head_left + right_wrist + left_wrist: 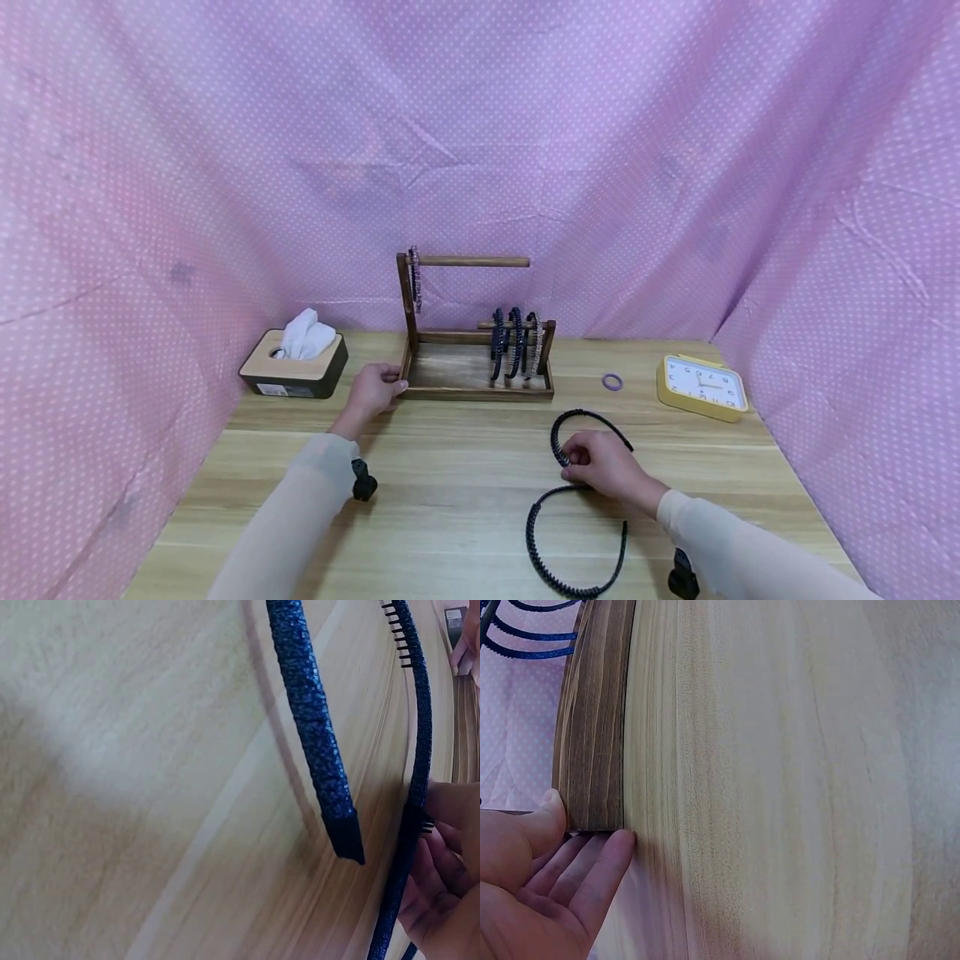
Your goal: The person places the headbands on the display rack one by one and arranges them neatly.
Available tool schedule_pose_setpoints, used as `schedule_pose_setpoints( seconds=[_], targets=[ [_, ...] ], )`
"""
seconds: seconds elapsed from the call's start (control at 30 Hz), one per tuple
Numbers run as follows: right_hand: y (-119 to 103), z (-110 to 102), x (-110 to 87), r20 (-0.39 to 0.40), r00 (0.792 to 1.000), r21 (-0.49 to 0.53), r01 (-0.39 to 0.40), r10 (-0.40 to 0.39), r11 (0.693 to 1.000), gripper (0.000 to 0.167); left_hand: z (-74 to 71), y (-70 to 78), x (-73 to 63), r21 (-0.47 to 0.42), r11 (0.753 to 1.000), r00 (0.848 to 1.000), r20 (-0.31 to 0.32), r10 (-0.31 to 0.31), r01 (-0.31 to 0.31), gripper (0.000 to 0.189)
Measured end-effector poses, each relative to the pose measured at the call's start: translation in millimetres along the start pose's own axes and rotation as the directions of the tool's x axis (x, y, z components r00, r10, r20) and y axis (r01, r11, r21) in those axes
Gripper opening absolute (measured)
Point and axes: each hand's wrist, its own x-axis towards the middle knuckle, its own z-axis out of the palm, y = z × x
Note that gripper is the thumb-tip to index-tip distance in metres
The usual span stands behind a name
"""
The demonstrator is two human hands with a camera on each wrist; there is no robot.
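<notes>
My right hand (603, 467) pinches a dark headband (556, 437) between thumb and fingers at the front right of the table. In the right wrist view, this headband (422, 735) shows blue glitter and small comb teeth. Just nearer me lies a second dark headband (534, 546), its ends toward the right. My left hand (369, 393) holds the front left corner of a brown wooden stand (480, 395), thumb at the rim and fingers against the end. Several headbands (516, 342) hang on its low bar, and pinkish ones (416, 279) on the tall bar.
A tissue box (326, 379) stands left of the stand. To the right are a purple ring (612, 382) and a yellow clock (701, 387), its face upside down to me. Pink dotted cloth (600, 167) encloses the back and sides of the wooden table (420, 500).
</notes>
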Motion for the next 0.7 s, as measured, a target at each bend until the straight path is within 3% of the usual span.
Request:
schedule_pose_setpoints(
  seconds=[0.27,0.7],
  targets=[
    [-5,-8,-5.1,-0.013,0.999,0.022,-0.046,0.046,0.999,0.018,1.3,0.6,0.4,-0.002,1.000,1.000,0.008,-0.002,0.002,0.041],
    [-29,-43,-11.0,-0.139,0.989,0.138,-0.025,0.044,0.990,0.022,-1.2,-2.5,-0.7,-0.008,1.000,1.000,0.011,0.005,-0.005,0.039]
  ],
)
